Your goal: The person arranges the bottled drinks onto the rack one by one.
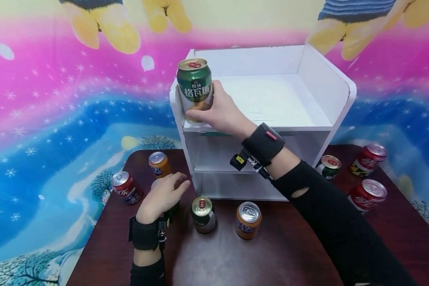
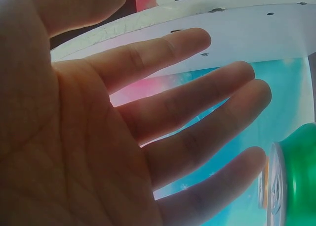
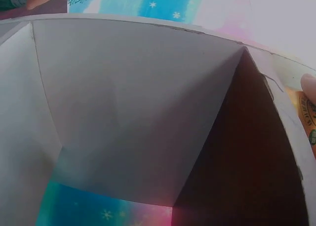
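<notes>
My right hand (image 1: 227, 111) grips a green and white drink can (image 1: 196, 85) with a gold lower part, held upright at the front left corner of the white shelf unit's (image 1: 271, 95) top tier. Whether its base touches the tier cannot be told. At the right edge of the right wrist view, a thumb (image 3: 309, 86) lies by the can's printed side. My left hand (image 1: 166, 194) hovers low over the table's left part, fingers extended and spread in the left wrist view, holding nothing. A green can (image 2: 303, 176) stands close to its fingertips, mostly hidden by the hand in the head view.
Left of the unit stand a red can (image 1: 126, 188) and an orange can (image 1: 160, 165). In front are a dark green can (image 1: 203, 216) and an orange can (image 1: 248, 222). To the right are red cans (image 1: 368, 159) and a green one (image 1: 328, 167). A patterned cloth (image 1: 57, 119) hangs behind.
</notes>
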### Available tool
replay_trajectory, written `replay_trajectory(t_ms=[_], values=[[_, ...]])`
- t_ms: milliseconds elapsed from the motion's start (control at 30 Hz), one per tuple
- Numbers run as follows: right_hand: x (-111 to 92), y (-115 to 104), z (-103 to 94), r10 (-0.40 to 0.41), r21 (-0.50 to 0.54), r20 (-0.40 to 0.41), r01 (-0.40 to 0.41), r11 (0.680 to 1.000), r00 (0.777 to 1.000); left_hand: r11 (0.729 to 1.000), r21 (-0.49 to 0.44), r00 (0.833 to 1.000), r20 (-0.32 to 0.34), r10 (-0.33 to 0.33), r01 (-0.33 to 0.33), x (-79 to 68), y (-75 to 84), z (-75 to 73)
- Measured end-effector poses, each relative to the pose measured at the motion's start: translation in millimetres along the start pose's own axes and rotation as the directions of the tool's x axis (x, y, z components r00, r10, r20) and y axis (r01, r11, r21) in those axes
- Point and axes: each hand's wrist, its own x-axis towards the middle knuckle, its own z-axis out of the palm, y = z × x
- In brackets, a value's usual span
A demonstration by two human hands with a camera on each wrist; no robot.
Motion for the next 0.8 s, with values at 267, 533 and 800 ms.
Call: replay_trajectory(t_ms=[267, 533, 800], values=[[0.3, 0.7, 5.4, 0.016, -0.012, -0.026, -0.016, 1.000, 1.000, 1.000, -0.007, 1.000, 0.003, -0.001, 0.001, -1.3, -2.9, 1.3], [3.1, 2.7, 5.0, 0.009, 0.010, 0.004, -0.009, 1.000, 1.000, 1.000, -0.018, 1.000, 0.003, 0.000, 0.000, -2.2, -1.6, -0.4], [1.7, 2.1, 2.1, 0.016, 0.002, 0.006, -0.016, 1.000, 1.000, 1.000, -0.001, 1.000, -0.010, 0.016, -0.016, -2.9, -2.4, -1.2]])
